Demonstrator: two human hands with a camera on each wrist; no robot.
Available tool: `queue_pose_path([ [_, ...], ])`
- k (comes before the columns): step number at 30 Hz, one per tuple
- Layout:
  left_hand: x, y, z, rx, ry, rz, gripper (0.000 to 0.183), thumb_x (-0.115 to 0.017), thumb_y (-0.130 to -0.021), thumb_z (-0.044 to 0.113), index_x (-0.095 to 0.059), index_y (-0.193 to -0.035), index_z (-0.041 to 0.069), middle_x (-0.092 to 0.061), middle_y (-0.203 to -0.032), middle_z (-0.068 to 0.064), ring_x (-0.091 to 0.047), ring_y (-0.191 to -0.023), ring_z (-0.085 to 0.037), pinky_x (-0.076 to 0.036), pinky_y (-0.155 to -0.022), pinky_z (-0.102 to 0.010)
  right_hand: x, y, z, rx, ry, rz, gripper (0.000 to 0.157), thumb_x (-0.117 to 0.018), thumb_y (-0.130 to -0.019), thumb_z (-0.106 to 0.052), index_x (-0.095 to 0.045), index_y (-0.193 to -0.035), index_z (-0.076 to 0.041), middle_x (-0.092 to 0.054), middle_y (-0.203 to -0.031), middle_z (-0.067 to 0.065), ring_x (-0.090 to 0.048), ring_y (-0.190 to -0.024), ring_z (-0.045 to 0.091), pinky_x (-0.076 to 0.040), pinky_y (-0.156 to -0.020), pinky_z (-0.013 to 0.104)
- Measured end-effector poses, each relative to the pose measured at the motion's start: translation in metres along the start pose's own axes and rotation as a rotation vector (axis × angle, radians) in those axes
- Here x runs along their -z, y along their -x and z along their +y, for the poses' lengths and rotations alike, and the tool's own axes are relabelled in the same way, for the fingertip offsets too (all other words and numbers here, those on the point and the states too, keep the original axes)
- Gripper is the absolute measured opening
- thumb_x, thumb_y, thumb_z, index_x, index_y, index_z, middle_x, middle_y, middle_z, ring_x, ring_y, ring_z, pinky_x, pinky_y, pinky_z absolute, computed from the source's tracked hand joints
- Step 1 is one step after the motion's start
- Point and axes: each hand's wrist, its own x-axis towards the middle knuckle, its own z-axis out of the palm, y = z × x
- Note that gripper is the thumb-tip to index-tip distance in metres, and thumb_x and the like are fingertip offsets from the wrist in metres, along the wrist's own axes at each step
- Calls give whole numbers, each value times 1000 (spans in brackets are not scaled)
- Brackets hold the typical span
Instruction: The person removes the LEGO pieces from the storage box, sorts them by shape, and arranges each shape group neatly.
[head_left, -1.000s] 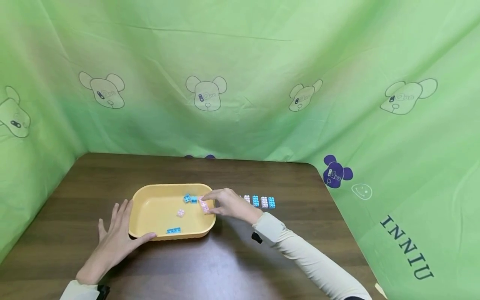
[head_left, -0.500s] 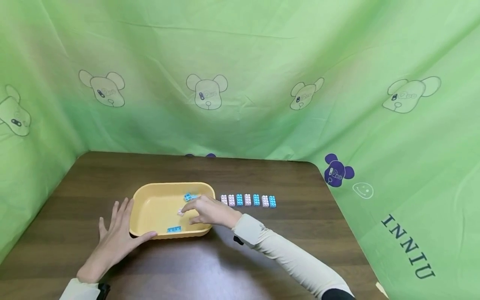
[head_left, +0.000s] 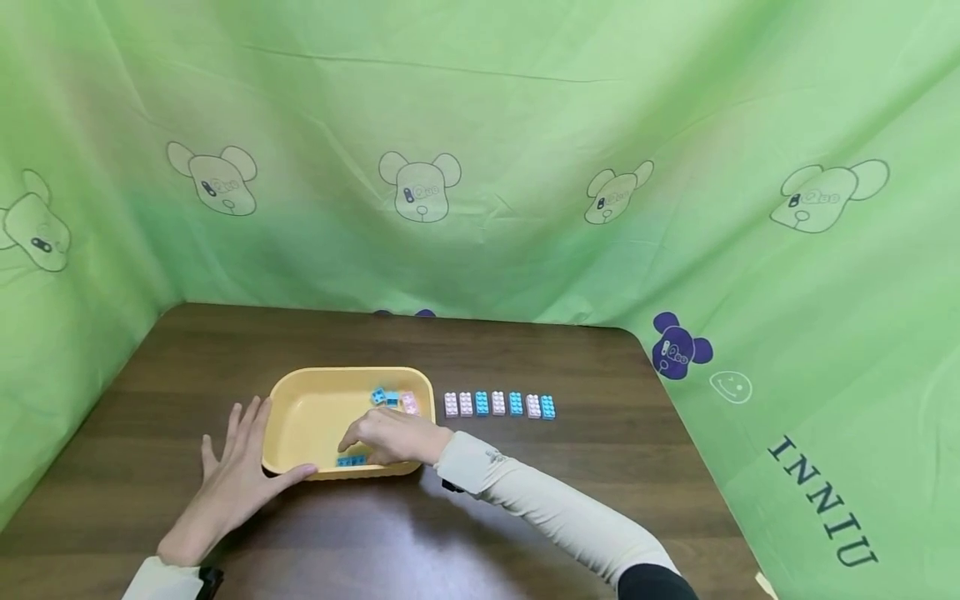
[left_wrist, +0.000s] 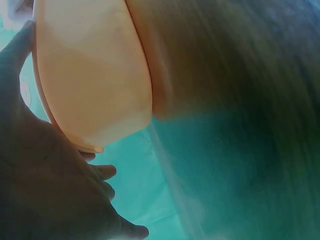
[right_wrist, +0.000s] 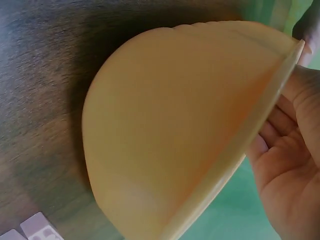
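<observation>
A yellow plastic tray stands on the table. My left hand lies spread along its left end, with the thumb on the front rim. My right hand reaches into the right half of the tray, fingers bent loosely downward. Its fingertips are right at a blue toy brick piece by the front wall, index finger near one end and thumb near the other. In the right wrist view, the tray wall hides these fingertips. Behind the hand lie small blue bricks and a pink brick.
Right of the tray, several pink and blue building bricks stand in a row on the brown wooden table. Green printed cloth hangs around the back and sides of the table.
My right hand has let go of the pink brick at the tray's right end. It has moved left and forward, over the small pink brick, to the blue piece. The left hand stays put.
</observation>
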Motion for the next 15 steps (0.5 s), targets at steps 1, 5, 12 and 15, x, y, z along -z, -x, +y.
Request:
queue_pose_path([
  [1, 0, 0, 0, -3, -1, 2, 129, -79, -85, 66, -5, -168, 1, -13, -170, -34, 2, -159, -52, 6, -107, -89, -1, -1, 1, 4, -6, -4, 36, -83, -89, 0, -79, -124, -8, -78, -122, 1, -71, -114, 8, -47, -99, 11],
  [5, 0, 0, 1, -6, -7, 9, 129, -80, -85, 65, -6, -168, 0, -15, -169, -34, 1, -158, -52, 5, -107, -89, -4, -5, 3, 15, -17, -24, 38, -80, -88, 6, -80, -123, -10, -78, -120, -1, -71, -113, 6, -46, -97, 9],
  [12, -1, -1, 0, -2, -16, -1, 129, -79, -85, 66, -6, -168, 0, -15, -169, -34, 1, -158, -52, 3, -105, -90, -8, -11, 5, 55, -52, -47, 40, -70, -90, 12, -81, -120, -11, -79, -116, -2, -71, -105, 3, -48, -90, 8],
  [15, -2, -1, -1, -5, -17, 7, 128, -79, -85, 66, -6, -168, 0, -15, -169, -34, 0, -158, -52, 2, -104, -91, -9, -14, 6, 62, -55, -46, 37, -70, -92, 11, -82, -119, -11, -79, -115, -2, -71, -102, 3, -49, -89, 8],
])
